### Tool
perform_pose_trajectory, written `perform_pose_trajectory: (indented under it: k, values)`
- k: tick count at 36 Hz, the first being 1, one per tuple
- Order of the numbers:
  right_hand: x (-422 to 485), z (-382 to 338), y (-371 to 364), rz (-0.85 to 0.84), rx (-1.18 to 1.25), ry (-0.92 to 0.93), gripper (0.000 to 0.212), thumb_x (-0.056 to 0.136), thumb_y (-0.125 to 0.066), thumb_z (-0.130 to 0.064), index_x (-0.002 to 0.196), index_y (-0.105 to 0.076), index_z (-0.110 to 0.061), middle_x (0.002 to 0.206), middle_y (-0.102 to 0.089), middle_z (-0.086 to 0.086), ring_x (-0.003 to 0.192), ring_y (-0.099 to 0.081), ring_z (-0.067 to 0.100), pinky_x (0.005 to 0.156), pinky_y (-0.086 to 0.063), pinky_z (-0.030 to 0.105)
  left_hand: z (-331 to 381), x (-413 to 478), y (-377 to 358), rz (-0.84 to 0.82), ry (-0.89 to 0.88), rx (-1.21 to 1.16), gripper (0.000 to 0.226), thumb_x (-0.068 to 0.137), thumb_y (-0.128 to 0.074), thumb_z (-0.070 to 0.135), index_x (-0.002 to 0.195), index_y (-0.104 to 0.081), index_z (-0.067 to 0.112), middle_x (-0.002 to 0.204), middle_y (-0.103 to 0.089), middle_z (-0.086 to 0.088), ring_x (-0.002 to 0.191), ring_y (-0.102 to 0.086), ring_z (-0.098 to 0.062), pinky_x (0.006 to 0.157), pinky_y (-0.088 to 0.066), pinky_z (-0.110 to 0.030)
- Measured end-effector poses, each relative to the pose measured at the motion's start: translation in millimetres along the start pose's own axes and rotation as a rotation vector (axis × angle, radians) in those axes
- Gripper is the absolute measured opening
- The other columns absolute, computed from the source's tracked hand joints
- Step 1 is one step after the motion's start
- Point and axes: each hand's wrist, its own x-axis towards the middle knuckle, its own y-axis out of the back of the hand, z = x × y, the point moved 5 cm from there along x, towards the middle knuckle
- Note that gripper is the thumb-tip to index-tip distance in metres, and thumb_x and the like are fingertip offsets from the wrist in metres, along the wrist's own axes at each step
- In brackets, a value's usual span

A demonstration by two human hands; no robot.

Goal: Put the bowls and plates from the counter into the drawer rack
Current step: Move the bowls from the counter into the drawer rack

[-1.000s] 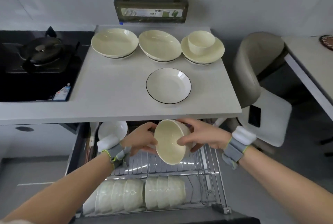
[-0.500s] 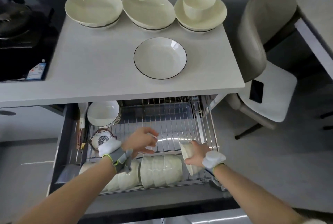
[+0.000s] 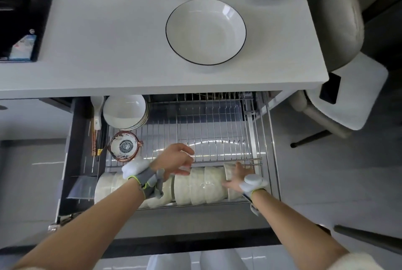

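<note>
On the grey tabletop (image 3: 108,41) a black-rimmed plate (image 3: 205,31) lies flat, and in the open drawer rack (image 3: 217,126) below it the bowl (image 3: 228,172), carried a moment ago, now stands on edge at the right end of the row of bowls (image 3: 195,185), with the right hand (image 3: 236,179) spread against it, grip loosened, and the left hand (image 3: 174,160) hovering slack above, holding nothing.

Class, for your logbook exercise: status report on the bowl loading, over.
Left hand open above bowl row. Right hand open, touching end bowl in drawer rack. Nothing blocking; black-rimmed plate on counter.
</note>
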Motion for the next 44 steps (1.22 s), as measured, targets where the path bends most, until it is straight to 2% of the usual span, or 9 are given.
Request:
perform_pose_trajectory:
  k: [3, 8, 19, 27, 33, 35, 38, 41, 44]
  values:
    - [1.8, -1.6, -4.5, -0.003, 0.006, -0.009, 0.081, 0.082, -0.06, -0.05, 0.142, -0.025, -0.007, 0.129, -0.055, 0.013, 0.12, -0.051, 0.032, 0.095, -0.048, 0.037, -5.5, 2.3, -1.5, -0.001, 0.029, -0.015, 0.02, 0.088, -0.054, -0.003, 0.105, -0.059, 0.006, 0.082, -0.057, -0.009, 0.074, -0.055, -0.018, 0.078, -0.055, -0.037]
    - [5.6, -2.4, -11.6, -0.033, 0.059, -0.038, 0.077, 0.08, -0.061, -0.052, 0.135, -0.031, -0.006, 0.129, -0.053, 0.014, 0.12, -0.051, 0.033, 0.092, -0.049, 0.037, -10.4, 5.7, -0.5, 0.002, 0.039, -0.01, 0.02, 0.088, -0.053, -0.005, 0.104, -0.058, 0.006, 0.085, -0.055, -0.01, 0.075, -0.054, -0.016, 0.073, -0.055, -0.034]
    - [14.7, -1.4, -19.8, -0.066, 0.101, -0.065, 0.092, 0.072, -0.068, -0.061, 0.139, -0.029, -0.012, 0.132, -0.053, 0.012, 0.124, -0.049, 0.031, 0.098, -0.047, 0.043, -10.9, 13.1, 0.6, 0.004, 0.046, -0.015, 0.02, 0.089, -0.05, -0.006, 0.103, -0.057, 0.005, 0.098, -0.056, -0.014, 0.073, -0.054, -0.017, 0.074, -0.054, -0.036]
    - [14.2, -0.5, -14.6, -0.039, 0.096, -0.058, 0.086, 0.074, -0.067, -0.059, 0.134, -0.034, -0.008, 0.131, -0.052, 0.012, 0.119, -0.054, 0.03, 0.095, -0.049, 0.039, -3.0, 9.3, 6.0, -0.003, 0.042, -0.012, 0.018, 0.088, -0.051, -0.006, 0.1, -0.058, 0.006, 0.102, -0.057, -0.016, 0.075, -0.055, -0.018, 0.077, -0.055, -0.038]
    - [9.7, -7.5, 2.1, 0.121, 0.083, -0.026, 0.066, 0.076, -0.066, -0.056, 0.117, -0.051, -0.007, 0.115, -0.059, 0.01, 0.105, -0.06, 0.027, 0.081, -0.05, 0.033, 9.8, 1.1, 10.9, 0.0, 0.013, 0.018, 0.022, 0.088, -0.052, -0.005, 0.105, -0.058, 0.005, 0.101, -0.055, -0.016, 0.087, -0.054, -0.024, 0.079, -0.056, -0.039]
    - [4.6, -11.0, 15.3, 0.164, 0.086, 0.0, 0.052, 0.077, -0.065, -0.057, 0.097, -0.058, -0.009, 0.092, -0.06, 0.005, 0.088, -0.061, 0.023, 0.067, -0.047, 0.028, 19.4, -5.1, 12.9, 0.003, -0.006, 0.019, 0.022, 0.088, -0.052, -0.004, 0.107, -0.058, 0.004, 0.1, -0.054, -0.016, 0.088, -0.054, -0.024, 0.082, -0.055, -0.042]
    - [-0.3, -17.0, 30.9, 0.154, 0.098, 0.041, 0.051, 0.08, -0.063, -0.056, 0.058, -0.035, -0.018, 0.06, -0.036, -0.004, 0.054, -0.041, 0.013, 0.044, -0.026, 0.021, 28.5, -11.2, 15.4, 0.007, -0.037, 0.035, 0.022, 0.088, -0.052, -0.003, 0.109, -0.058, 0.004, 0.101, -0.054, -0.016, 0.088, -0.054, -0.024, 0.077, -0.056, -0.038]
    - [-16.7, -27.3, 54.4, 0.138, 0.124, 0.07, 0.055, 0.083, -0.063, -0.051, 0.053, -0.033, -0.015, 0.054, -0.037, -0.001, 0.046, -0.037, 0.01, 0.042, -0.025, 0.02, 39.3, -18.8, 18.6, 0.001, -0.063, 0.065, 0.027, 0.089, -0.051, -0.004, 0.114, -0.057, 0.001, 0.101, -0.054, -0.016, 0.088, -0.054, -0.022, 0.077, -0.056, -0.037]
    - [-37.7, -37.8, 76.1, 0.091, 0.16, 0.087, 0.051, 0.087, -0.059, -0.047, 0.054, -0.04, -0.014, 0.053, -0.044, 0.0, 0.061, -0.061, 0.019, 0.054, -0.046, 0.024, 51.4, -26.1, 21.3, -0.007, -0.085, 0.077, 0.026, 0.089, -0.052, -0.003, 0.114, -0.057, 0.001, 0.101, -0.055, -0.016, 0.087, -0.055, -0.022, 0.081, -0.056, -0.039]
